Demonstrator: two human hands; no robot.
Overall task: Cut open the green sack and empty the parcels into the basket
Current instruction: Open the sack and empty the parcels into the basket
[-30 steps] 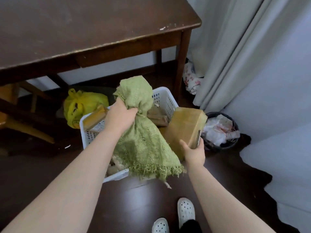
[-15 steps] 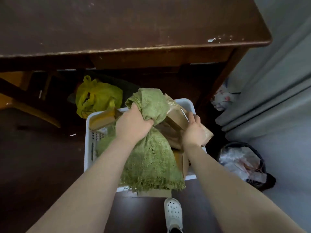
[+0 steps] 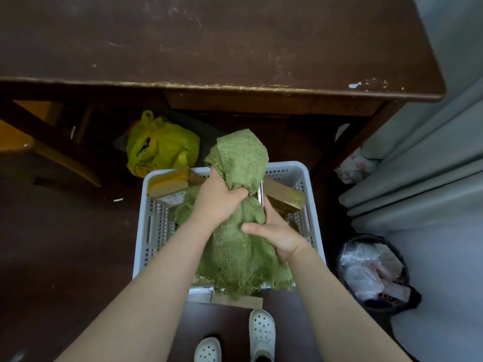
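Note:
The green sack point(image 3: 235, 257) hangs limp over the white basket point(image 3: 153, 226), its frayed open end down at the near rim. My left hand point(image 3: 218, 202) grips the sack's bunched neck, and the closed end stands up above my fist. My right hand point(image 3: 275, 235) grasps the sack's right side with the thumb laid across the cloth. A thin metal cutter point(image 3: 261, 195) sticks up from its fingers. Brown parcels lie in the basket: one point(image 3: 167, 181) at the far left corner, another point(image 3: 285, 195) at the far right. The sack hides the rest of the basket's inside.
A dark wooden table point(image 3: 209, 48) overhangs the floor just beyond the basket. A yellow plastic bag point(image 3: 162, 150) sits under it. A black bin point(image 3: 373, 273) with rubbish stands at the right by the grey curtain point(image 3: 418, 165). My white shoes point(image 3: 261, 333) are near the basket.
My right hand let go of the brown parcel and moved left onto the sack. My view has moved closer over the basket. The left hand keeps its grip.

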